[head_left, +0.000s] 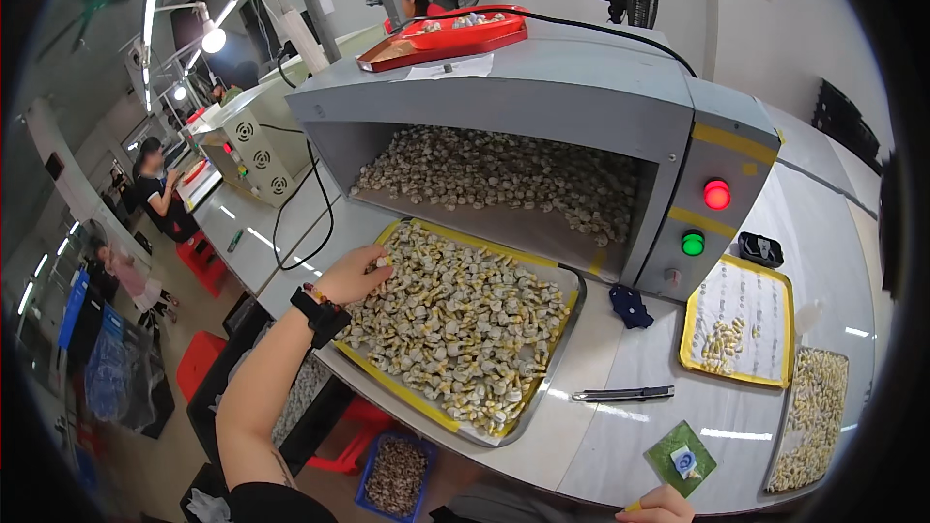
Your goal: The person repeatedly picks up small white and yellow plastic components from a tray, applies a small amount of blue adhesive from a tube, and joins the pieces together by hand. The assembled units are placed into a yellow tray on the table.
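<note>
My left hand (351, 277), with a dark watch and a beaded bracelet on its wrist, rests at the left side of a yellow-edged tray (564, 341). Its fingers are curled together over the heap of small whitish-and-yellow pieces (455, 320) in that tray; what they pinch is not clear. At the bottom edge, my right hand (661, 506) is partly cut off. Between its fingertips shows a small yellow piece (634, 507). Just above that hand lies a green square pad (681, 460) with a small blue-and-white object on it.
Behind the tray stands a grey machine (504, 87) whose opening holds many small round pieces. A box cutter (623, 394), a dark blue cloth (631, 307), a yellow-rimmed tray (787, 329) and another filled tray (812, 416) lie to the right. A blue basket (426, 450) stands below the table.
</note>
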`<state>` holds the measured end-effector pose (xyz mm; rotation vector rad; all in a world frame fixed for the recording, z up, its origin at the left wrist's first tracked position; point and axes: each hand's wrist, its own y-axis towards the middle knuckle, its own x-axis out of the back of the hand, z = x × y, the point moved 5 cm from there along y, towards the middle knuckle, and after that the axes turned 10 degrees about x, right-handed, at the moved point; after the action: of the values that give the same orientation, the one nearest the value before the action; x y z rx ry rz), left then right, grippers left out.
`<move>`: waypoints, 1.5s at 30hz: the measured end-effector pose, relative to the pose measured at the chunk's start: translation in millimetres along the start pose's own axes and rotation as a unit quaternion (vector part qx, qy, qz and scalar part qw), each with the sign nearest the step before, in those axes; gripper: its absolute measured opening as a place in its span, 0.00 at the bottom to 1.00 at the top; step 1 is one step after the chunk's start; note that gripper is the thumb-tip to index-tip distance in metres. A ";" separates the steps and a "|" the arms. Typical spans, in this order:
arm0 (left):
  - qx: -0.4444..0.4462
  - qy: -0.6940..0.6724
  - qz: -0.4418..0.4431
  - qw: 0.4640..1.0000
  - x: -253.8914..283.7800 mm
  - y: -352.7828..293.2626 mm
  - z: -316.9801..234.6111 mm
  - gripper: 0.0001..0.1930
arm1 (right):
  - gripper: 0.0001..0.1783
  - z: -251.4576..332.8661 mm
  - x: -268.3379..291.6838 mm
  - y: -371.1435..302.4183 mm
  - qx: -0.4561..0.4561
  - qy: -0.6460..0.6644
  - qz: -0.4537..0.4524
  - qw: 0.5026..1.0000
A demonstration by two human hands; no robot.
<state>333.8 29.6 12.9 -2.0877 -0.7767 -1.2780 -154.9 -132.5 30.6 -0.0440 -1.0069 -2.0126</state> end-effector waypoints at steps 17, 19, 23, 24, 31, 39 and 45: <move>-0.126 0.074 -0.003 0.989 -44.1 15.8 12.8 0.33 | 0.05 -13.4 -13.0 -17.1 -0.024 -0.002 -0.036 0.999; -0.054 0.063 0.023 0.996 -37.0 5.7 9.7 0.35 | 0.05 -14.1 -15.9 -15.9 -0.011 -0.014 -0.022 1.000; 0.022 0.068 0.054 0.996 -12.7 3.3 -9.8 0.39 | 0.05 -14.1 -19.0 -13.6 0.006 -0.021 -0.021 1.000; 0.012 0.001 0.056 0.998 -12.8 16.4 -3.4 0.41 | 0.04 -14.8 -18.0 -13.5 0.007 -0.020 -0.021 1.000; 0.010 0.040 0.019 0.999 1.2 82.4 -35.9 0.42 | 0.04 -21.2 -13.8 -14.5 -0.032 -0.017 -0.035 0.999; 0.058 0.177 0.130 0.974 -31.0 87.8 -35.3 0.46 | 0.03 -18.6 -14.8 -14.3 -0.046 -0.011 -0.029 0.998; 0.045 0.220 0.168 0.960 -15.2 69.2 -42.4 0.45 | 0.02 -17.0 -14.4 -8.0 -0.034 0.017 -0.020 0.999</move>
<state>353.4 -50.2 4.0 -1.6793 -0.2649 -1.4069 -146.2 -131.6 8.6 -0.0261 -0.9241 -2.0760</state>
